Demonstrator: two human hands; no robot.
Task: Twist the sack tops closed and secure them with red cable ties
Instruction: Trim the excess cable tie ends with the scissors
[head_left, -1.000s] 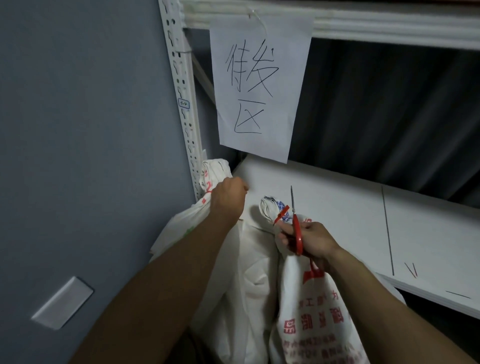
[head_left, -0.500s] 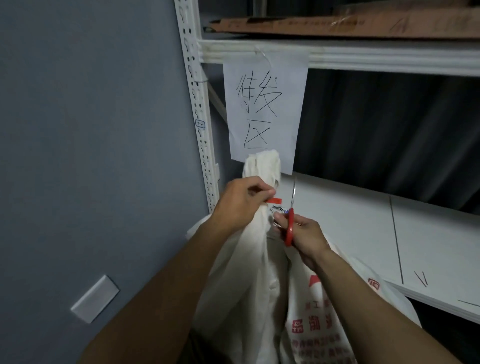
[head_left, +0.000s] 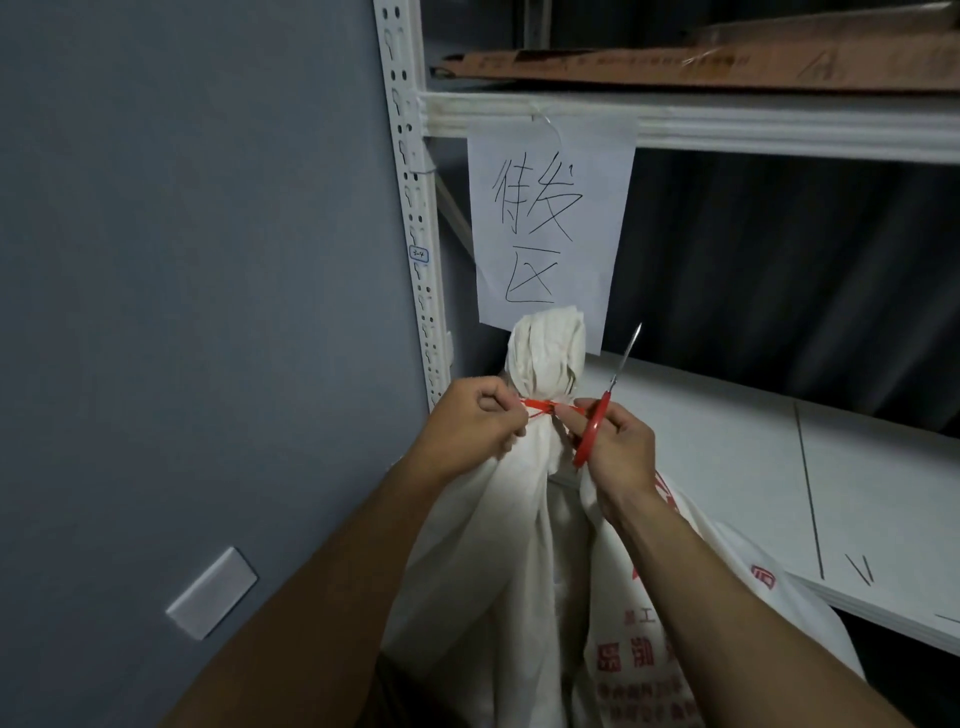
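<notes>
A white woven sack stands in front of me, its twisted top bunched upright. A red cable tie runs around the neck of that bunch. My left hand pinches the tie's left end against the sack neck. My right hand pinches the tie's right end and also holds red-handled scissors, whose blades point up and right. A second white sack with red printing leans at the right, partly hidden behind my right forearm.
A white shelf board lies behind the sacks, with a perforated white upright at the left. A handwritten paper sign hangs from the upper shelf beam. A grey wall with a blank plate is at the left.
The left hand lifted the plain sack's twisted top upright. The red tie now runs around its neck, and both hands hold its ends. The view tilted upward.
</notes>
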